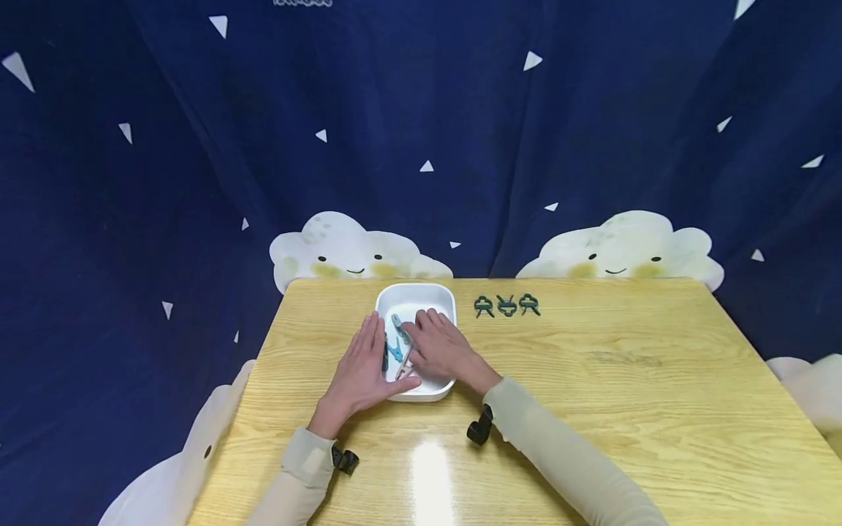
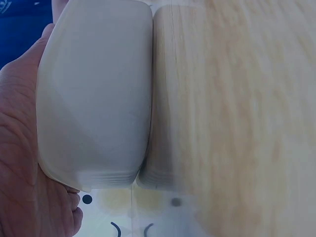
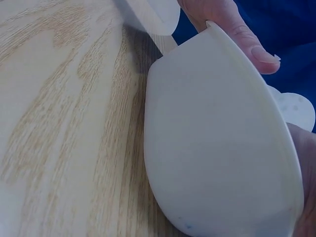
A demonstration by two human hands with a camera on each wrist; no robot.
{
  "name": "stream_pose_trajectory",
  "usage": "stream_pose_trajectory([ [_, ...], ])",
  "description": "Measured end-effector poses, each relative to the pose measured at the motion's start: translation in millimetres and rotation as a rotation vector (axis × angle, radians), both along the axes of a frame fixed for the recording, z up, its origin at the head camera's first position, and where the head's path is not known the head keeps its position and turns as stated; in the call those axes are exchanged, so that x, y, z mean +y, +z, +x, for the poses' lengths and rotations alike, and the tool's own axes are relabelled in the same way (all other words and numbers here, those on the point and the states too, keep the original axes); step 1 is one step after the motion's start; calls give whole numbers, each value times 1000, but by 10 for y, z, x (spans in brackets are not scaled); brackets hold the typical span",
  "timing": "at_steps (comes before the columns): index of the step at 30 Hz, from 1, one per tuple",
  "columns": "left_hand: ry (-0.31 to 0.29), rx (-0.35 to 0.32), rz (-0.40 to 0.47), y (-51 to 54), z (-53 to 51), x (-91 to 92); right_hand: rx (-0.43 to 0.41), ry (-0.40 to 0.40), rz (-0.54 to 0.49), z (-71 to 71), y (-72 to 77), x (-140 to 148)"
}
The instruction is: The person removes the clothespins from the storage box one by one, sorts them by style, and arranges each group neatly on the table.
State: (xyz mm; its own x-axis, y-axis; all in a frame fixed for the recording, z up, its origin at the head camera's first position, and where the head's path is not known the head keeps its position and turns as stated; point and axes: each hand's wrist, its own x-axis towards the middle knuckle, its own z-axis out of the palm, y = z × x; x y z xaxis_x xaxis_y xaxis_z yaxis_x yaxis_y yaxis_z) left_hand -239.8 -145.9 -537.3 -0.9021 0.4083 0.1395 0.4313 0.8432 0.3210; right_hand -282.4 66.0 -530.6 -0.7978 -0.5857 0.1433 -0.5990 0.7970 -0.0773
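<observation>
A white plastic tub (image 1: 421,397) stands on the table with several clothespins inside: a blue one (image 1: 395,351), a pale teal one (image 1: 397,321), a pinkish one (image 1: 403,371) and a dark one partly hidden by the left hand. My left hand (image 1: 358,371) lies along the tub's left side with straight fingers, its thumb across the near rim. Inside the tub is my right hand (image 1: 439,349), fingers bent down beside the clothespins; whether they pinch one is hidden. Both wrist views show mainly the tub's outer wall (image 2: 96,94).
Right of the tub, three dark green clips (image 1: 506,305) lie in a row near the table's back edge. The wooden table (image 1: 625,409) extends to the right. A dark blue curtain (image 1: 427,109) with clouds and white triangles hangs behind it.
</observation>
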Motion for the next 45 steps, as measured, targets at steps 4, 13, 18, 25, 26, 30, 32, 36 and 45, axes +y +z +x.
stream_pose_trajectory([
  [4,-2,11,-2,-12,13,-2,12,5,-2,5,-15,-3],
  [13,-3,7,-13,-14,7,-17,-9,1,111,14,6,-33],
  [18,-9,1,-11,-10,12,-15,-23,5,139,8,-5,-37],
  [25,-9,11,-13,-8,20,-14,-25,11,114,-1,-14,-27],
  [26,-8,14,-15,-10,16,-12,-23,10,110,-3,-10,-25],
  [30,-8,21,-8,-2,6,-5,-7,-7,78,-5,7,-12],
  [32,-7,20,-5,1,7,-8,4,-20,54,-12,-3,-11],
  [36,0,6,-8,13,9,-14,23,-57,18,-10,3,-17],
  [45,-16,30,-4,32,19,-6,2,-83,79,1,2,-28],
])
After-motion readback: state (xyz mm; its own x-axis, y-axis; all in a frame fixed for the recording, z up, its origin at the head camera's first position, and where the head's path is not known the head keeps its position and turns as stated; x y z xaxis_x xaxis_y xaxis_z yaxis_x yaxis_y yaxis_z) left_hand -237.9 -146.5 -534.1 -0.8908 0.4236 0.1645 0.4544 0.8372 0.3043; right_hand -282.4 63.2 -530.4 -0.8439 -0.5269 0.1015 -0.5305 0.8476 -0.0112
